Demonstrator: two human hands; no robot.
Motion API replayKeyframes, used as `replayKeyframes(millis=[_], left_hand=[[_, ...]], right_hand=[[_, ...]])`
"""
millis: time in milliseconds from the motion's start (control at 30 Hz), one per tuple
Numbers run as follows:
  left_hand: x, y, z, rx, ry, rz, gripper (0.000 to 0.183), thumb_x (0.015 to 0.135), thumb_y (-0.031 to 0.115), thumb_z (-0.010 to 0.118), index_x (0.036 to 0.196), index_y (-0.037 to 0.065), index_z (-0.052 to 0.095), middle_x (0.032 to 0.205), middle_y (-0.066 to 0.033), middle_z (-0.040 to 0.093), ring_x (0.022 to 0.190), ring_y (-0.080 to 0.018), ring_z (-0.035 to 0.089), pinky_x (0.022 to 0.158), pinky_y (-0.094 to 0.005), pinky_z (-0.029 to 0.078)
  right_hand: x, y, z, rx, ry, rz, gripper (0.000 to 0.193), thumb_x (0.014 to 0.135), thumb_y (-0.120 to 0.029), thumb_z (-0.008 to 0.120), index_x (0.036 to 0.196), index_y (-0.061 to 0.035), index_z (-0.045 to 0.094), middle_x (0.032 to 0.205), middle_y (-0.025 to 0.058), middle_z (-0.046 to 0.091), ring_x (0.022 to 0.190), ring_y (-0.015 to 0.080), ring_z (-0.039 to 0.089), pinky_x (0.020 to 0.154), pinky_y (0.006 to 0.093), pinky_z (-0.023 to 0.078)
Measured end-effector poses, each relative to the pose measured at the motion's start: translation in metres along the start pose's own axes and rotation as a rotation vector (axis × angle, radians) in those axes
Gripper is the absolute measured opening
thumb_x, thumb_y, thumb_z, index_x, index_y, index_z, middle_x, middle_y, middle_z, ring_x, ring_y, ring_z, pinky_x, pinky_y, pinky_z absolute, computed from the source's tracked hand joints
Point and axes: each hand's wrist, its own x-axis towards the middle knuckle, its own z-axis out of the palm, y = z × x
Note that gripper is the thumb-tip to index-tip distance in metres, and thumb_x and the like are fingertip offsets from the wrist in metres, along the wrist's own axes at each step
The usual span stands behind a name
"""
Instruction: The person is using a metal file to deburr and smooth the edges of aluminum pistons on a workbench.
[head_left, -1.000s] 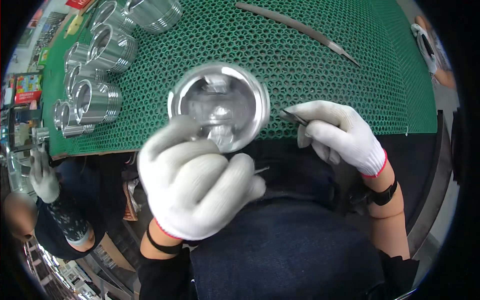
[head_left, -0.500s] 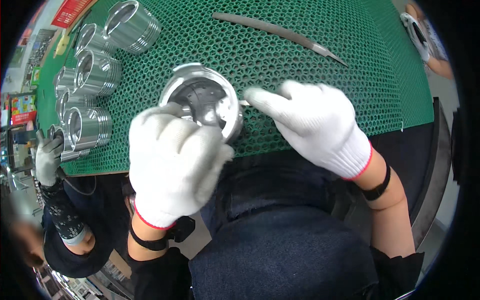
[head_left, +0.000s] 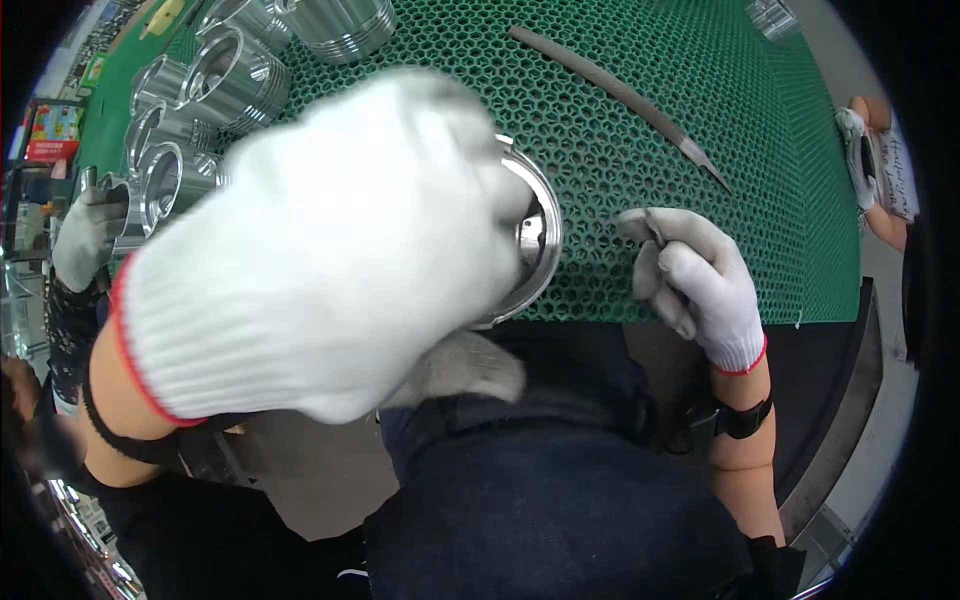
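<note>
A silver metal piston sits on the green mat at the centre, its open end showing a bright rim. My left hand, in a white knitted glove, is raised over it and covers most of it. That hand is smeared by motion; its thumb stands away from the fingers, and whether it touches the piston cannot be made out. To the right of the piston, my right hand, gloved too, is closed with a thin dark tool pinched between its fingertips. Beyond it lies a half-round file with a pointed tang.
Several more pistons stand at the left of the green honeycomb mat. A co-worker's gloved hand is beside them. Another person's gloved hand shows beyond the right edge. One more metal part sits at the far right.
My left hand has risen toward the camera and moved right across the piston. My right hand has drawn away rightward and down from the piston. The whole view has shifted.
</note>
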Motion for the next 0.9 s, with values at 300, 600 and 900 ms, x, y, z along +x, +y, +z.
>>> replayKeyframes(millis=[300, 600, 900], left_hand=[[0.044, -0.025, 0.051, 0.318, 0.528, 0.033, 0.055, 0.055, 0.015, 0.084, 0.108, 0.011, 0.071, 0.105, -0.0080, 0.067, 0.105, -0.0314, 0.065, 0.092, -0.0458, 0.052], [0.002, -0.031, 0.030, 0.278, 0.542, -0.035, 0.073, 0.060, 0.009, 0.086, 0.130, 0.013, 0.066, 0.120, -0.0123, 0.066, 0.107, -0.0323, 0.066, 0.092, -0.0443, 0.053], [0.037, -0.016, 0.047, 0.315, 0.303, -0.130, 0.055, 0.078, 0.014, 0.072, 0.132, 0.017, 0.058, 0.090, -0.0054, 0.063, 0.076, -0.0245, 0.068, 0.068, -0.0369, 0.053]], right_hand=[[0.002, -0.004, 0.001, 0.056, -0.019, -0.030, 0.036, 0.101, -0.013, 0.052, 0.133, 0.0024, 0.062, 0.080, 0.0095, 0.069, 0.044, 0.0016, 0.046, 0.042, 0.0159, 0.038], [0.003, 0.003, -0.005, 0.113, -0.025, -0.037, 0.035, 0.101, -0.012, 0.053, 0.132, 0.0016, 0.062, 0.086, 0.0121, 0.072, 0.046, 0.0023, 0.049, 0.041, 0.0169, 0.038], [0.004, 0.002, -0.006, 0.209, -0.079, -0.039, 0.036, 0.099, -0.010, 0.053, 0.132, 0.0007, 0.062, 0.089, 0.0142, 0.072, 0.046, 0.0032, 0.050, 0.041, 0.0170, 0.039]])
